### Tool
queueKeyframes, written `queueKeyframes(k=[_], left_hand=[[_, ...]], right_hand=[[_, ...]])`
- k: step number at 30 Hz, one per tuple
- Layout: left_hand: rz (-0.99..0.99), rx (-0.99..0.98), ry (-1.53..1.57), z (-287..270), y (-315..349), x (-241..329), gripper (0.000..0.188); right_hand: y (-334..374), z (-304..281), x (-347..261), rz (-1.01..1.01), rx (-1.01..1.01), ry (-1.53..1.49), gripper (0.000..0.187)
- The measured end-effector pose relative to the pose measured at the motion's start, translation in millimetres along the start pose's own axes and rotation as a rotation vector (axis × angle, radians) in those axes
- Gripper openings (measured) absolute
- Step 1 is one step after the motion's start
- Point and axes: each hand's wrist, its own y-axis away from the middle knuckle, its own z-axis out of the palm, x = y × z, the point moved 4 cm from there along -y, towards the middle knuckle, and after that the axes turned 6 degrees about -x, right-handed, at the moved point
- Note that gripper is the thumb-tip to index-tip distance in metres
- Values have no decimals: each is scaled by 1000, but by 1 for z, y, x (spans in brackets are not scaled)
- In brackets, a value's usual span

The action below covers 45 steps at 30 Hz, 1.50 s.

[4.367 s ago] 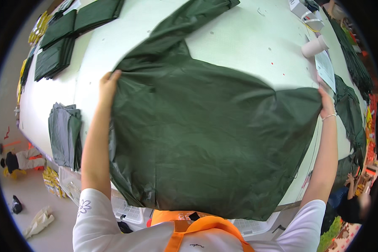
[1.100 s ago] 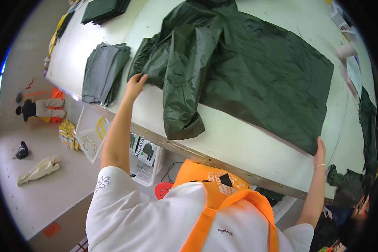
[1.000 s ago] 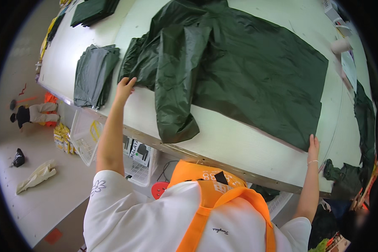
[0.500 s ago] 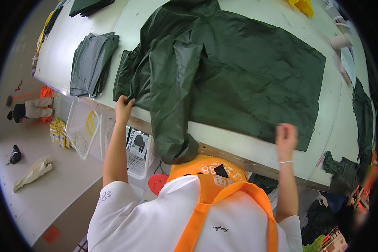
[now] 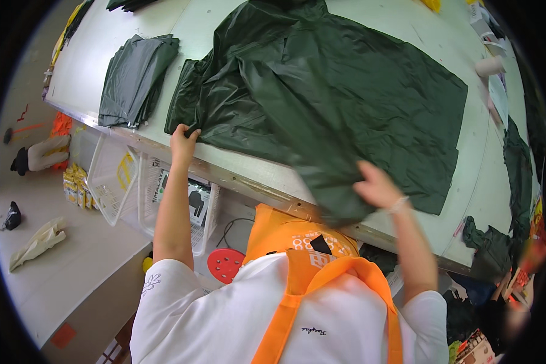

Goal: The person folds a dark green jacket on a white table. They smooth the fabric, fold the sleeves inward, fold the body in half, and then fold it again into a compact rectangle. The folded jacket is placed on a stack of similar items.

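A dark green rain jacket (image 5: 400, 115) lies spread over the table in front of me, its body reaching to the right. My left hand (image 5: 184, 141) pinches the jacket's near left edge beside a gathered fold. One sleeve (image 5: 321, 151) slants toward me across the jacket, its blurred lower end over the table's front edge. At that end, my right hand (image 5: 379, 187) is closed on the sleeve's right side; some of its fingertips are hidden by the cloth.
A folded stack of dark green garments (image 5: 136, 79) lies left of the jacket on the white table (image 5: 82, 79). White plastic baskets (image 5: 112, 182) stand below the table's edge, near a red round stool (image 5: 225, 265). At the right are a paper roll (image 5: 490, 66) and more green cloth (image 5: 491, 249).
My right hand has moved left from the jacket's lower right part to the sleeve. The sleeve has swung from hanging at the left toward the right. My left hand keeps its pinch.
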Motion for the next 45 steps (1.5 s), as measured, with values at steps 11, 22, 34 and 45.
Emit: queueKeyframes(k=[11,22,34,45], left_hand=[[103,-177,-129,0,-30,-26,24],[1066,-257,-513,129,84,303,70],[1067,-287,-477,162,67,287,71],[1070,-440,-248,148,61,287,72]], right_hand=[[94,-164,89,189,1158,750,61],[147,-146,133,276,1148,-134,46],[106,-198,188,295,704,-831,62],[124,-185,114,111,1468,370,30]])
